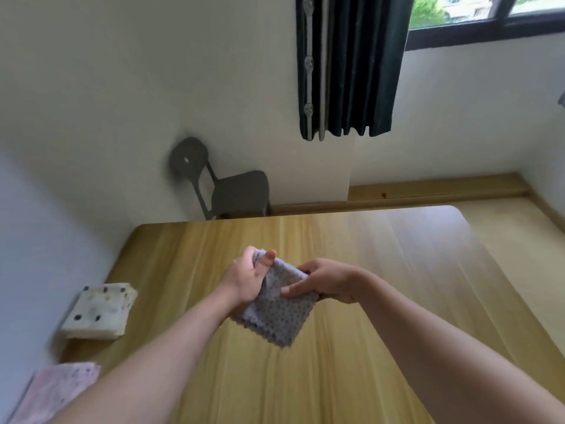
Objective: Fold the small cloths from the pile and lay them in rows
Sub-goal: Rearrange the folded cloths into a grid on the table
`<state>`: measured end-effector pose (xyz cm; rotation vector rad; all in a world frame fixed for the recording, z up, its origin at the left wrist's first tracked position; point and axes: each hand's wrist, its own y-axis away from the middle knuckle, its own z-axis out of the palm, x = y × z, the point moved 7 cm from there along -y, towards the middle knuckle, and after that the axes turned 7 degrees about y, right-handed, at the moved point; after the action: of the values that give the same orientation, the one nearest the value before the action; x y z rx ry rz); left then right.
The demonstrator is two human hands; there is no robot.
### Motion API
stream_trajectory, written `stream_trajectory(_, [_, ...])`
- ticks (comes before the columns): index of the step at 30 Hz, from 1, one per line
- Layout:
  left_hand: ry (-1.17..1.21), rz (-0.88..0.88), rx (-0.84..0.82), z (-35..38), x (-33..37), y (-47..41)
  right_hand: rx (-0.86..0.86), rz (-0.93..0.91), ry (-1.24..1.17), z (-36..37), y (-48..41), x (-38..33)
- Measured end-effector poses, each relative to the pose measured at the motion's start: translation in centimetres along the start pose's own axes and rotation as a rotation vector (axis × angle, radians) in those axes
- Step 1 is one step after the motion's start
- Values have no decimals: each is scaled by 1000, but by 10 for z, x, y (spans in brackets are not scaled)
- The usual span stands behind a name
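Progress looks early: both hands hold one grey cloth [275,316] in the air over the middle of the tabletop [382,301], well apart from the other cloths. The left hand [244,280] grips its upper left corner, fingers curled round a bunch of fabric and thumb pressed on top; the right hand [324,283] pinches the right edge between thumb and fingers. The cloth hangs between them as a rough square with one corner pointing down; it seems doubled already, though I cannot tell how many layers it has; I judge it mid-fold and not yet ready to lay down.

At the left edge of the tabletop lies a cream cloth [101,310] with dark dots, folded into a thick square pad; it is the only piece that plainly counts as done. By the near left corner a pink cloth [55,390] shows, blurred and partly cut off by the left forearm and the edge of view; whether it is a folded piece or part of the pile I cannot tell.

No row is formed yet; at most two pieces sit along the left edge. Most of the task seems left: finish this fold, set the grey cloth down in line with the cream one, then work through whatever the pile holds.
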<state>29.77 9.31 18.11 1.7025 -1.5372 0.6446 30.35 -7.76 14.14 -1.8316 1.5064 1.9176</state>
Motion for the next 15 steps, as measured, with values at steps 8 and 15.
stream_trajectory(8, [334, -223, 113, -168, -137, 81, 18, 17, -454, 199, -41, -80])
stream_trajectory(15, [696, -341, -146, -227, -163, 104, 256, -22, -672, 249, -54, -132])
